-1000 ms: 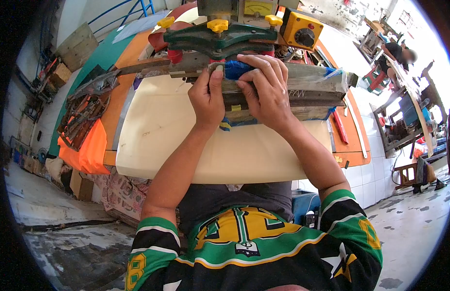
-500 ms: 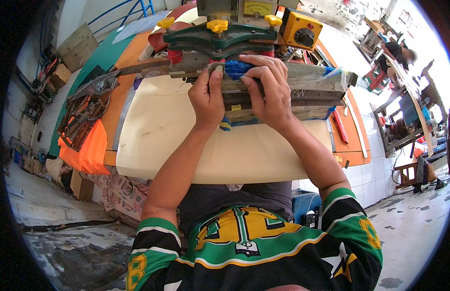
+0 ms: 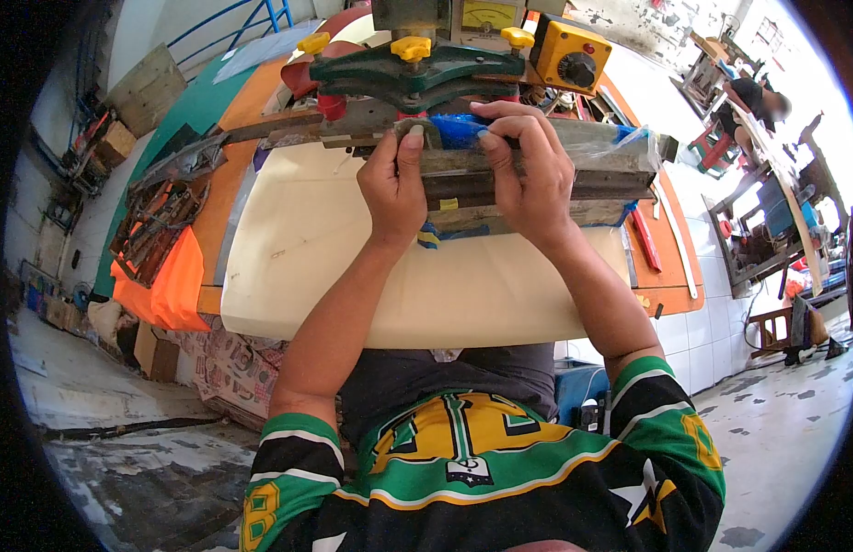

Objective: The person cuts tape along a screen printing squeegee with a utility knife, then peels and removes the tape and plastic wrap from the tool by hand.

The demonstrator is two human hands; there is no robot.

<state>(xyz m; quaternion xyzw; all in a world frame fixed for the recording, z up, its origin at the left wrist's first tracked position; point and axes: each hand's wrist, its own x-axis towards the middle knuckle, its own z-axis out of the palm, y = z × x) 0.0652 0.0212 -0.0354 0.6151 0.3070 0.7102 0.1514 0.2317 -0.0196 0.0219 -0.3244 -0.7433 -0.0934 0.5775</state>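
Blue film [image 3: 458, 132] lies on a long metal bar [image 3: 606, 138] under the green clamp frame [image 3: 417, 74]. My right hand [image 3: 534, 170] pinches the right end of this film between thumb and fingers. To its left, my left hand [image 3: 395, 182] is closed on the bar's front edge beside the film, thumb up; what lies between its fingers is partly hidden. Below both hands runs a second dark bar [image 3: 601, 187] with a small yellow tape piece [image 3: 448, 204]. A cream sheet [image 3: 307, 248] covers the table in front.
Yellow knobs [image 3: 411, 49] top the clamp, beside a yellow control box [image 3: 571, 57]. A tray of tools [image 3: 164, 221] and orange cloth [image 3: 173, 285] lie left. A red tool [image 3: 645, 241] and a white strip [image 3: 677, 241] lie right. Another person [image 3: 753, 101] is at far right.
My right hand has moved a little to the right, and the blue film looks lifted and loosened between the hands. My left hand has stayed in place.
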